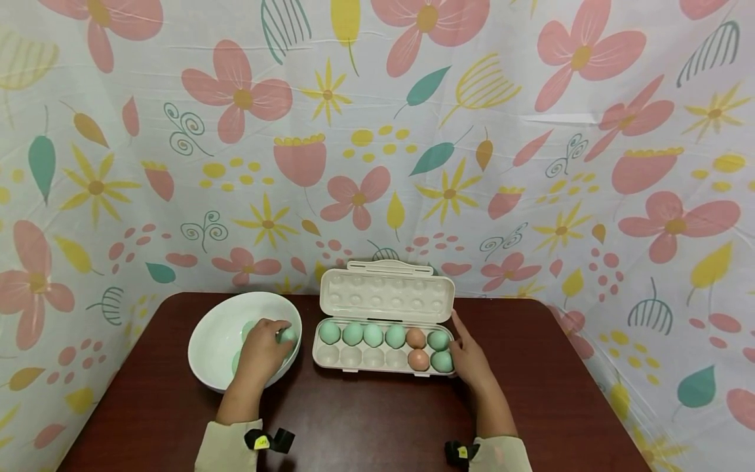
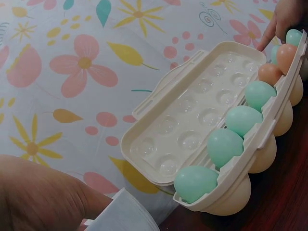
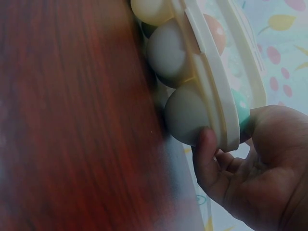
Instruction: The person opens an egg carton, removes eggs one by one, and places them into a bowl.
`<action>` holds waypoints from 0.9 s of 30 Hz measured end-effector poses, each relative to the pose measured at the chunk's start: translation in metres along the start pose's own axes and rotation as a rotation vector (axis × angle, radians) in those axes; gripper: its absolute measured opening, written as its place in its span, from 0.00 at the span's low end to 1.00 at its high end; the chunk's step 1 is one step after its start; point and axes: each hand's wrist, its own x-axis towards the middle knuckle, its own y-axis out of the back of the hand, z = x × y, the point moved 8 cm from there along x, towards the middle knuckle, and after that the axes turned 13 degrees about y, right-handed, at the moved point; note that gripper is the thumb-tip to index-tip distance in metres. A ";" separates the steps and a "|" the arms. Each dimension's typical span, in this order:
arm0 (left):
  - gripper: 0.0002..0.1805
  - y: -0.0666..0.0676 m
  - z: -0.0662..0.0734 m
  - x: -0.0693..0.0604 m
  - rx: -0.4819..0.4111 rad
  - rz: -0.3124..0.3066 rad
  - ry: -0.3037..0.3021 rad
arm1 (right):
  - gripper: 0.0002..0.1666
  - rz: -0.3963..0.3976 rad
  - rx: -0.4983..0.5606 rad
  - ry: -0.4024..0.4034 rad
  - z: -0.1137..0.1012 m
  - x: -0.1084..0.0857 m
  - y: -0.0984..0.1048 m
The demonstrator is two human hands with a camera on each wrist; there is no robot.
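In the head view, my left hand [image 1: 262, 347] is inside the white bowl [image 1: 206, 341] and grips a pale green egg [image 1: 287, 335] near its right wall. More green eggs [image 1: 248, 328] lie in the bowl, partly covered by this hand. To the right stands an egg carton [image 1: 386, 295] with its lid raised. Green eggs and one brown egg [image 1: 415, 337] fill its back row; another brown egg [image 1: 419, 360] and a green one sit at the front row's right end. My right hand [image 1: 472, 357] holds the carton's right end, its thumb and fingers around the edge in the right wrist view.
Bowl and carton stand on a dark red-brown table [image 1: 377, 419]. A flower-printed cloth [image 1: 377, 131] hangs behind, close to the table's far edge. In the left wrist view, the bowl's rim [image 2: 122, 211] shows below the left hand.
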 end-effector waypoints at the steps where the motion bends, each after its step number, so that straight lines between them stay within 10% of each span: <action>1: 0.21 0.000 0.000 0.000 0.007 0.001 -0.005 | 0.39 -0.001 -0.001 0.000 0.000 0.000 0.000; 27: 0.22 -0.003 0.002 -0.002 0.071 0.012 -0.024 | 0.39 -0.012 -0.006 -0.002 0.001 0.001 -0.001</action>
